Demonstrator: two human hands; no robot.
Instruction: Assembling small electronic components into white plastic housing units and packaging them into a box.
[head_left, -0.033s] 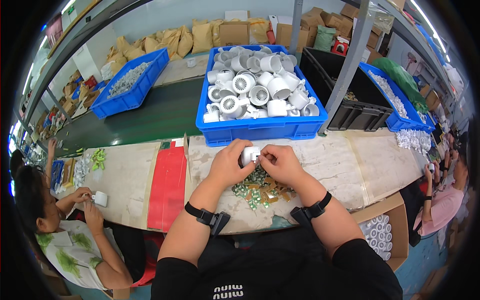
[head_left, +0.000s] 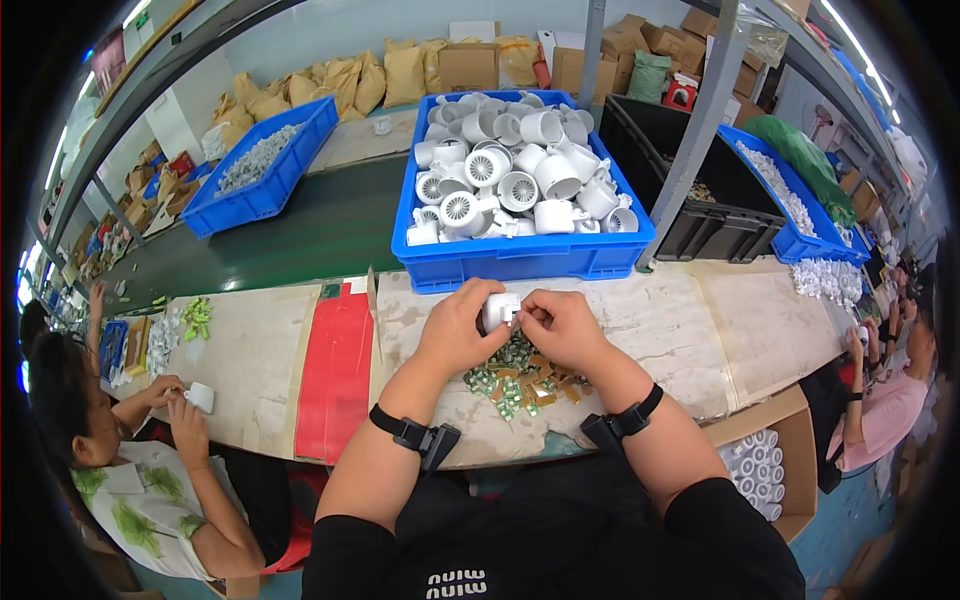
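Note:
My left hand (head_left: 462, 325) wraps round a white plastic cup-shaped housing (head_left: 497, 310) with a squared part on its side, holding it just above the table. At that part's right end, my right hand (head_left: 562, 328) is closed in a pinch; whatever lies between its fingertips is too small to make out. Below both hands spreads a loose pile of small green and tan circuit boards (head_left: 515, 385). Straight ahead stands a blue crate (head_left: 520, 262) heaped with similar white housings (head_left: 520, 190), some showing slotted round ends.
A red sheet (head_left: 335, 375) lies left of my arms. Beyond are a green conveyor belt (head_left: 270, 245), another blue crate (head_left: 250, 205) and a black crate (head_left: 725, 235). A carton of white parts (head_left: 800, 450) stands at lower right. Co-workers sit on both sides.
My hands and the housing stay in place. At the left, a co-worker's hands and white part have shifted slightly, and a hand farther back has moved a little.

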